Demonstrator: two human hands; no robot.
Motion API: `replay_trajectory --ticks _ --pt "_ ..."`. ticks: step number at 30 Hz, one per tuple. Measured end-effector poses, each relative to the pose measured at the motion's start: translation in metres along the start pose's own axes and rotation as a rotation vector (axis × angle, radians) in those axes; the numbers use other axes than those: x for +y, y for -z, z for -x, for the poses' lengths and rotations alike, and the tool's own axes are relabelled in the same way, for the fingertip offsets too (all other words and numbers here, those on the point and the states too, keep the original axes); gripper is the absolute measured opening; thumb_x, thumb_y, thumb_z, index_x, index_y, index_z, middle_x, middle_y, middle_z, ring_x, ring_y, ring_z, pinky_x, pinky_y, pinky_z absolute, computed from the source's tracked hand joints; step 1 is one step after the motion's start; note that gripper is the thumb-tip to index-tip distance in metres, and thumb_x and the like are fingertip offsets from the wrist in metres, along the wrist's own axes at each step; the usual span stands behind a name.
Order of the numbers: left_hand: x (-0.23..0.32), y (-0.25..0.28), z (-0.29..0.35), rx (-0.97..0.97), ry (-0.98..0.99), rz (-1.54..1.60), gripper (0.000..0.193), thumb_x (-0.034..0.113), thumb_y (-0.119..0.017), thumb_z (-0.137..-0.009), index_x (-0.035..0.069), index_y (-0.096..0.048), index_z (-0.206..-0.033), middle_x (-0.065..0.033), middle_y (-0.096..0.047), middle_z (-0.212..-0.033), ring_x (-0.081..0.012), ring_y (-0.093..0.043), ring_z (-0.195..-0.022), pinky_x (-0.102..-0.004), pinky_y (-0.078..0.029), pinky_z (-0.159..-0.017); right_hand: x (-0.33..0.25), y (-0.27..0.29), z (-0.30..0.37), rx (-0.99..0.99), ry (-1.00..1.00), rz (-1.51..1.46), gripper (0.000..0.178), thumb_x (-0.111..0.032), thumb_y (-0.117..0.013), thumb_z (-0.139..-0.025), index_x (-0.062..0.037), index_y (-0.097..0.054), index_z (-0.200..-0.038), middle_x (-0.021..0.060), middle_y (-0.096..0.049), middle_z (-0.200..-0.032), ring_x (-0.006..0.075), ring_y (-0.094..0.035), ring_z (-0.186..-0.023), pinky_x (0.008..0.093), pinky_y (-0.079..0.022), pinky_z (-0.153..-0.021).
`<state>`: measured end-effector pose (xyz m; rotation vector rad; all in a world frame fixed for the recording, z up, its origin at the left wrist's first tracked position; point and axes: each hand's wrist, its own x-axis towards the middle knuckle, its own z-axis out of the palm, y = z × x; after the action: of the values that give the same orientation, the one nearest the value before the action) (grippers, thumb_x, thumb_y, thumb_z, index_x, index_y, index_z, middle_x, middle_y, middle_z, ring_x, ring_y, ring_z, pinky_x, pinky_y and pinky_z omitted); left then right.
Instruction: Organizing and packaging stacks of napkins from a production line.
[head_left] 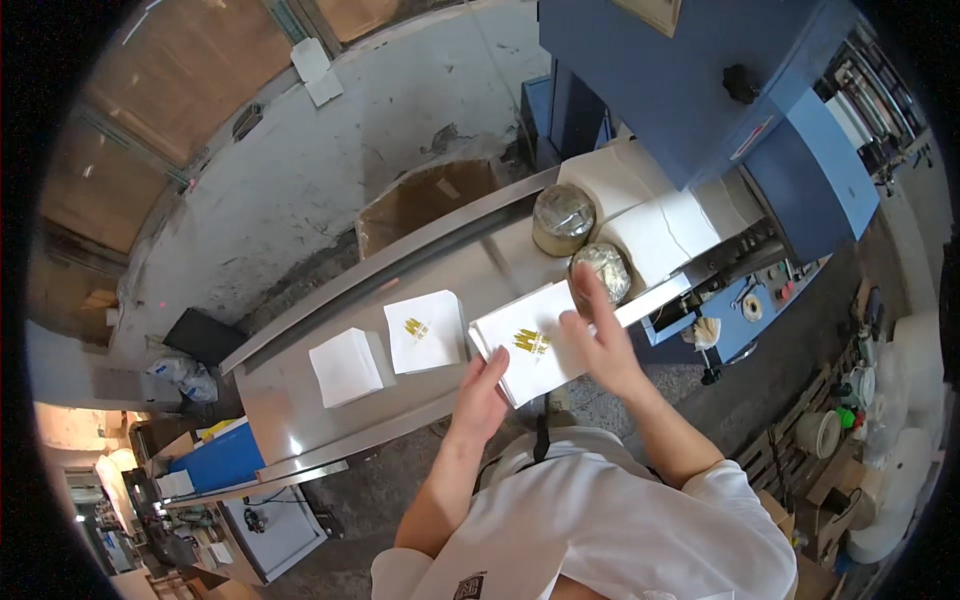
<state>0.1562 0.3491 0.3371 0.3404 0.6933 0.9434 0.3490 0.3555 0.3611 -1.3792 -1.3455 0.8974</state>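
My left hand [482, 400] grips the lower left side of a stack of white printed paper napkins [545, 365], thumb on top and the other fingers hidden beneath. A gold motif shows on the top sheet. At the stack's right side is my right hand [610, 352], its fingers stretched out and thumb apart; whether it touches the edge I cannot tell. Left of the held stack, another stack with a gold motif [440, 350] lies on the metal conveyor table [290, 375]. Beside that lies a plain white stack [342, 372].
Two round, film-topped weights or tins [563, 222] stand behind my right hand, near white sheets [660, 235] coming from a blue machine [690, 90]. An open cardboard box [420, 205] sits beyond the table's far rail. Pallets and buckets [818, 432] are at the right.
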Motion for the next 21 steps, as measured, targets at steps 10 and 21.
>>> replay_trajectory --ticks 10,21 --pt "0.149 -0.071 -0.008 0.498 -1.130 -0.707 0.039 0.019 -0.071 -0.088 -0.003 -0.060 -0.118 -0.0131 -0.065 -0.111 -0.0183 -0.064 -0.094 -0.0314 -0.052 -0.082 0.012 0.008 0.015 -0.112 -0.127 -0.243 0.071 -0.026 -0.059 -0.095 0.0001 -0.021 -0.149 0.0243 -0.037 -0.145 0.0300 -0.043 -0.131 0.0382 -0.041 -0.102" --pt "0.238 -0.080 -0.058 0.361 -1.908 -1.086 0.024 -0.006 -0.061 -0.088 -0.011 -0.060 -0.111 -0.0166 -0.066 -0.109 -0.0192 -0.064 -0.097 -0.0311 -0.049 -0.087 0.016 0.023 0.031 -0.171 -0.223 -0.197 0.062 -0.020 -0.065 -0.092 0.0009 -0.036 -0.142 0.0163 -0.052 -0.132 0.0242 -0.057 -0.115 0.0349 -0.049 -0.093"
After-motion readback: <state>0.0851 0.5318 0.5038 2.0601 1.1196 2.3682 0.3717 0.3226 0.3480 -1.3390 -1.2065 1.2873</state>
